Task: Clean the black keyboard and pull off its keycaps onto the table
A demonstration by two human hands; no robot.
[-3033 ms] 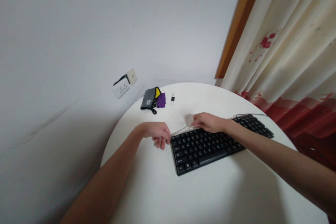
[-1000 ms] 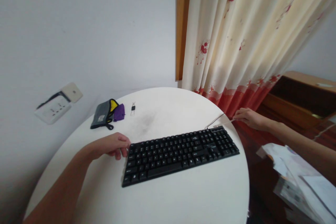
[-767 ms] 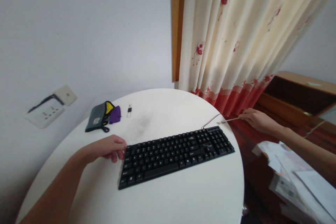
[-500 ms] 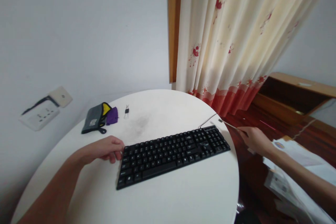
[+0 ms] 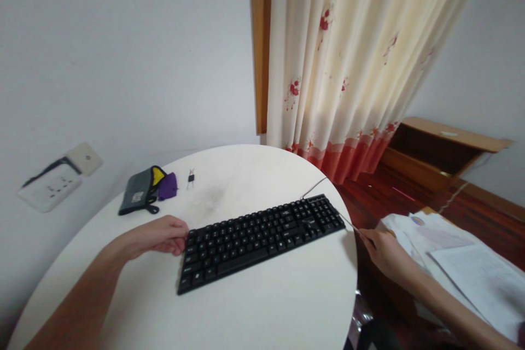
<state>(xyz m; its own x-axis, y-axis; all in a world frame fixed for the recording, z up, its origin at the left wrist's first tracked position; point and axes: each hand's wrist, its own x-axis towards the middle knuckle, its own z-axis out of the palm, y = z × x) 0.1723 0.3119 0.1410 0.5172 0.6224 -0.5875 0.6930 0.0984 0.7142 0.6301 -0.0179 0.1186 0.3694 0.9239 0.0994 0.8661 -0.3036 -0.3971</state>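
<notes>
A black keyboard (image 5: 258,238) lies slantwise on the round white table (image 5: 270,306). My left hand (image 5: 164,235) rests on the table with curled fingers touching the keyboard's left end. My right hand (image 5: 381,249) is off the table's right edge, fingers closed on the thin keyboard cable (image 5: 348,223), which loops back from the keyboard's far right corner.
A grey-and-yellow pouch (image 5: 139,192), a purple item (image 5: 167,186) and a small black clip (image 5: 191,178) lie at the table's far left. Wall sockets (image 5: 49,188) sit at left. A curtain (image 5: 353,65), a wooden cabinet (image 5: 443,147) and papers (image 5: 459,262) are at right.
My right hand left the keyboard's back edge, took the cable beyond the table's right edge and drew it down toward me. The left hand stayed at the keyboard's left end. The view swung right.
</notes>
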